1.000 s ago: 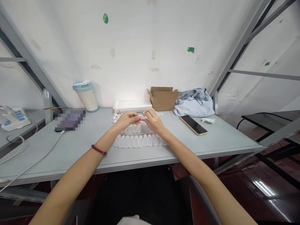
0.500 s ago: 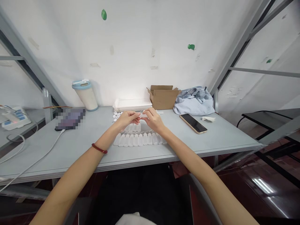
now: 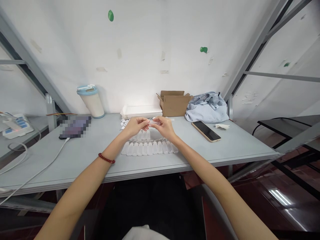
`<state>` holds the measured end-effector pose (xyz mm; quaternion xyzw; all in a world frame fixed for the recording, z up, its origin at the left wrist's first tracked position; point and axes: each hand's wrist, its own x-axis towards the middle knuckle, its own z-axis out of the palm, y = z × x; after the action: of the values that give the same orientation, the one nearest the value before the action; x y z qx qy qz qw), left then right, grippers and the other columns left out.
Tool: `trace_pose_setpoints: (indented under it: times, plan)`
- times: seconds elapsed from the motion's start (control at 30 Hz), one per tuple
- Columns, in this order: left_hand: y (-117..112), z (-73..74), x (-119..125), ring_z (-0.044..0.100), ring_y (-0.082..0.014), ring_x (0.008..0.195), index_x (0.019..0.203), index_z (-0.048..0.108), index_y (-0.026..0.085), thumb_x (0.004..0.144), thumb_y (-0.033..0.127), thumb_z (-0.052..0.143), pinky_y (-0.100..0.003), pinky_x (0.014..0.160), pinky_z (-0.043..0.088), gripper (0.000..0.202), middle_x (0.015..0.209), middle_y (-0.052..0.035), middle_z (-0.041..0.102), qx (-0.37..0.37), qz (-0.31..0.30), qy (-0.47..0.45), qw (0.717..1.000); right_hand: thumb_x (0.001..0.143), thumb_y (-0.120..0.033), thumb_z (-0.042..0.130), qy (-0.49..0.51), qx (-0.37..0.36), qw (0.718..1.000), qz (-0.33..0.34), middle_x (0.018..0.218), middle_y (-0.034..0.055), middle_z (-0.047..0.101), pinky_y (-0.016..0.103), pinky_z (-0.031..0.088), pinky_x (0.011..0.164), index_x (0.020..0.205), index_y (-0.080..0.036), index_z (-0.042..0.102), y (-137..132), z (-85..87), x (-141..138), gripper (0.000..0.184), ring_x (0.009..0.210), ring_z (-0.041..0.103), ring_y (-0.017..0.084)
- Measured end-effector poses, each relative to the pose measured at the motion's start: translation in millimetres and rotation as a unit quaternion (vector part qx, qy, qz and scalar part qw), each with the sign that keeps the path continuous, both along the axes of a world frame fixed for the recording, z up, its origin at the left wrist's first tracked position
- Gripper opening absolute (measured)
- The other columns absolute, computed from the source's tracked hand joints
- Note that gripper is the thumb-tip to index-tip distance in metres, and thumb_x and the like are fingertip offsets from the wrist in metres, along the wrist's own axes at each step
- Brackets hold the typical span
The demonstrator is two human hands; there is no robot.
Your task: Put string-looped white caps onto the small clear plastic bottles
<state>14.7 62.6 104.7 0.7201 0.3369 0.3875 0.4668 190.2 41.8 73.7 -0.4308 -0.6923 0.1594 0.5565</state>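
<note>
Just above the table, my left hand [image 3: 137,127] and my right hand [image 3: 164,128] meet with their fingertips pinched together. Between them is a small translucent white plastic piece [image 3: 154,123]; its exact kind is too small to make out. Below my hands lies a row of translucent white plastic pieces [image 3: 150,149], rounded at the near end and with thin white loops at the far end. A shorter row of similar pieces [image 3: 142,135] shows behind it, partly covered by my hands. Small round white parts [image 3: 124,123] sit beside my left hand.
White flat packs [image 3: 142,110] and an open cardboard box [image 3: 175,105] stand at the back of the grey table [image 3: 95,150]. To the right are crumpled cloth [image 3: 207,108], a phone [image 3: 206,131] and a tissue [image 3: 222,126]. A tumbler [image 3: 92,103] and a cabled device [image 3: 75,127] are left.
My right hand has turned slightly and its fingers have shifted their grip on the plastic piece. My left hand has barely moved.
</note>
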Motion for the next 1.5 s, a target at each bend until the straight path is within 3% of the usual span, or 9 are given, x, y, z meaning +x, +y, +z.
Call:
trace_pose_setpoints:
  times: [0.17,0.47,0.67,0.83,0.97,1.07,1.13,1.5]
  plan:
    - [0.7,0.1,-0.1,0.060,-0.0150,0.067,0.077,0.069,0.012,0.071,0.053,0.070,-0.030,0.064,0.052,0.041,0.076,-0.0062,0.067,-0.001,-0.005,0.005,1.000,0.070,-0.045,0.071,0.062,-0.076,0.994,0.051,0.077,0.0024,0.065,0.028,0.051,0.056,0.081,-0.017,0.060,2.3,0.9,1.2,0.032,0.065,0.061,0.015]
    - [1.5,3.3,-1.5,0.062,-0.0148,0.069,0.076,0.067,0.011,0.064,0.042,0.078,-0.030,0.066,0.052,0.035,0.078,-0.0064,0.065,-0.119,0.036,-0.053,0.991,0.078,-0.038,0.065,-0.040,0.016,0.999,-0.013,0.090,0.0071,0.069,0.028,0.051,0.061,0.090,-0.017,0.065,4.3,0.3,6.9,0.024,0.076,0.059,0.017]
    - [0.7,6.0,-2.8,0.060,-0.0138,0.060,0.067,0.064,0.011,0.063,0.046,0.079,-0.030,0.064,0.052,0.038,0.067,-0.0049,0.063,-0.166,0.023,-0.035,0.985,0.083,-0.041,0.059,-0.059,0.010,0.998,0.000,0.077,0.0052,0.066,0.026,0.046,0.060,0.091,-0.016,0.066,3.5,0.0,6.4,0.027,0.068,0.057,0.016]
    - [0.4,4.6,-1.5,0.060,-0.0131,0.063,0.070,0.065,0.011,0.059,0.046,0.082,-0.032,0.071,0.053,0.040,0.068,-0.0033,0.062,-0.122,0.017,-0.066,0.990,0.090,-0.040,0.048,-0.074,-0.021,0.997,-0.006,0.063,0.0010,0.058,0.025,0.041,0.061,0.085,-0.015,0.064,0.4,4.2,5.8,0.030,0.063,0.053,0.015]
    - [-0.2,1.3,1.8,0.062,-0.0154,0.066,0.074,0.065,0.012,0.064,0.051,0.075,-0.035,0.075,0.052,0.042,0.070,-0.0038,0.064,-0.024,0.018,-0.036,0.999,0.090,-0.042,0.045,-0.046,-0.050,0.998,0.000,0.061,-0.0006,0.055,0.025,0.040,0.061,0.081,-0.017,0.063,-0.5,6.2,7.2,0.033,0.062,0.053,0.014]
    - [-0.7,-0.5,4.5,0.064,-0.0180,0.071,0.078,0.066,0.013,0.066,0.051,0.073,-0.036,0.077,0.052,0.040,0.072,-0.0041,0.066,0.037,0.041,-0.025,0.998,0.089,-0.043,0.046,-0.013,-0.072,0.997,0.012,0.058,-0.0020,0.052,0.024,0.039,0.056,0.079,-0.018,0.062,1.1,5.2,8.6,0.032,0.055,0.049,0.012]
    - [-0.4,-1.5,5.6,0.065,-0.0187,0.073,0.079,0.066,0.014,0.066,0.049,0.072,-0.036,0.078,0.052,0.039,0.074,-0.0048,0.067,0.040,0.060,-0.025,0.997,0.088,-0.043,0.047,0.010,-0.079,0.996,0.024,0.058,-0.0028,0.051,0.024,0.039,0.052,0.080,-0.018,0.061,2.3,4.1,9.0,0.030,0.050,0.045,0.011]
    - [0.8,-1.0,1.9,0.062,-0.0166,0.060,0.071,0.067,0.010,0.072,0.056,0.068,-0.034,0.065,0.053,0.046,0.065,-0.0071,0.064,-0.141,0.008,-0.008,0.990,0.076,-0.033,0.059,0.077,-0.059,0.993,0.063,0.073,-0.0006,0.057,0.024,0.049,0.055,0.091,-0.018,0.063,1.8,6.1,7.4,0.021,0.065,0.055,0.012]
